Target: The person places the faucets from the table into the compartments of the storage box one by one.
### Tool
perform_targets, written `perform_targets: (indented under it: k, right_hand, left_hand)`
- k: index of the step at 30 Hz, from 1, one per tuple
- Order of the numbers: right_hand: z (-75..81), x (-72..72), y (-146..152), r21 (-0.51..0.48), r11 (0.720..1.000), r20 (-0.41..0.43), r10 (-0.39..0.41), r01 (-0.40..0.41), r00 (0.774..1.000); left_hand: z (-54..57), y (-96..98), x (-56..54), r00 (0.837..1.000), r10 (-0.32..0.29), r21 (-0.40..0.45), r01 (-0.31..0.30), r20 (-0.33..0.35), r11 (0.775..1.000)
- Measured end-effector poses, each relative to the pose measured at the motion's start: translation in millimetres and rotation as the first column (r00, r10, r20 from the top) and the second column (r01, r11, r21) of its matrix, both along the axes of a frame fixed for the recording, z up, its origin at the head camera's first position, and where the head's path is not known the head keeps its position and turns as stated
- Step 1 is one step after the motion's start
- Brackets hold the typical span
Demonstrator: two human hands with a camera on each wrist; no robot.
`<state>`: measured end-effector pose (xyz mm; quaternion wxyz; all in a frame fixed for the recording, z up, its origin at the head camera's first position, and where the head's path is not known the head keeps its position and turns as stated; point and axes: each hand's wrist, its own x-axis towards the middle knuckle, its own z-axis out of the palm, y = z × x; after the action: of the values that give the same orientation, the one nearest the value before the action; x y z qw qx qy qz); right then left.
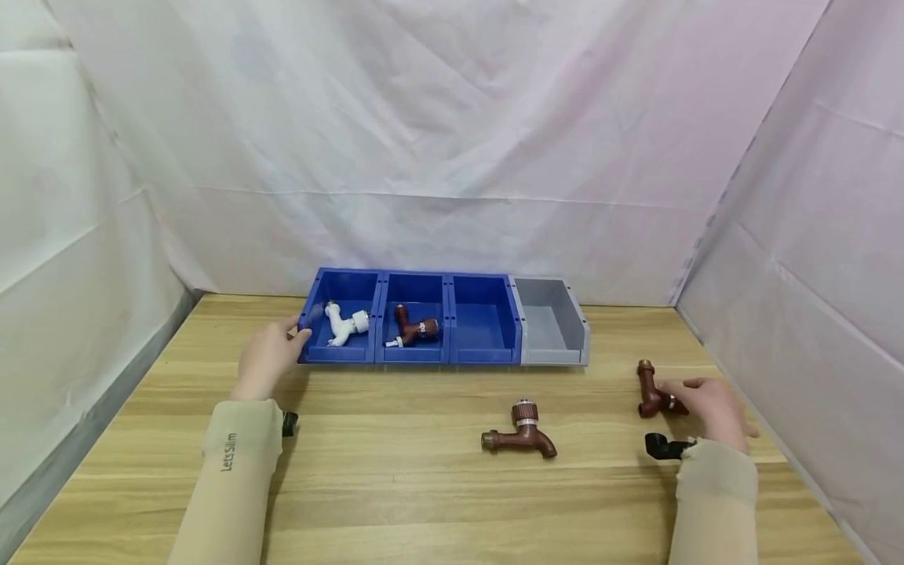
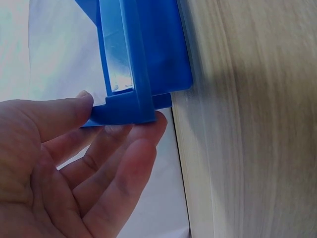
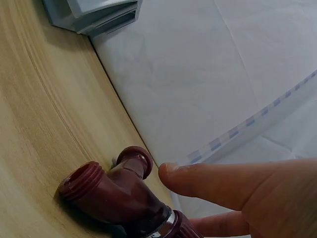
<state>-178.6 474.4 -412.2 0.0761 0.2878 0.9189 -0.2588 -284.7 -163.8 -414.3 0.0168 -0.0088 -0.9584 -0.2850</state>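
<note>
At the far left of the row, my left hand (image 1: 271, 357) pinches the front outer corner of a blue bin (image 1: 342, 355). In the left wrist view the thumb lies on one side of the bin's wall (image 2: 141, 64), with fingers behind it. A white tap (image 1: 344, 323) lies inside that bin. On the right, my right hand (image 1: 709, 404) reaches over a brown tap (image 1: 648, 392) on the table. The right wrist view shows its thumb (image 3: 198, 181) extended beside the tap, with another finger near the ribbed handle (image 3: 183, 228).
Another brown tap (image 1: 519, 439) lies on the wooden table (image 1: 381, 486). The second blue bin (image 1: 413, 355) holds a brown tap (image 1: 417, 329) with a pale tip. A third blue bin (image 1: 483, 326) and a grey bin (image 1: 554, 329) continue the row before the white cloth backdrop (image 1: 452, 157).
</note>
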Motion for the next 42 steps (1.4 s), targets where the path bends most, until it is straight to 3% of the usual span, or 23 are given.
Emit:
perform_targets:
  k: [19,28,35,42]
  right_hand:
    - [-13.6,-15.7,-19.4,0.083,0.996,0.035,0.011,-0.013,0.999]
    - [-14.7,-15.2,-19.2,0.059,0.998,0.027,0.023,-0.024,0.999]
    - [-18.1,-15.0,-17.7,0.063,0.998,-0.050,0.035,-0.031,0.998]
    - [-23.9,-17.2,-20.4,0.107,0.993,-0.167,0.072,-0.054,0.983]
  left_hand:
    - [0.4,0.6,-0.3,1.000,0.006,-0.011,-0.006,0.003,1.000]
    - [0.1,0.9,-0.6,1.000,0.011,-0.005,-0.011,0.011,1.000]
    - [0.0,0.5,0.2,1.000,0.008,-0.006,-0.008,0.001,1.000]
    - [-0.5,-0.8,0.1,1.000,0.002,-0.014,-0.002,-0.010,1.000]
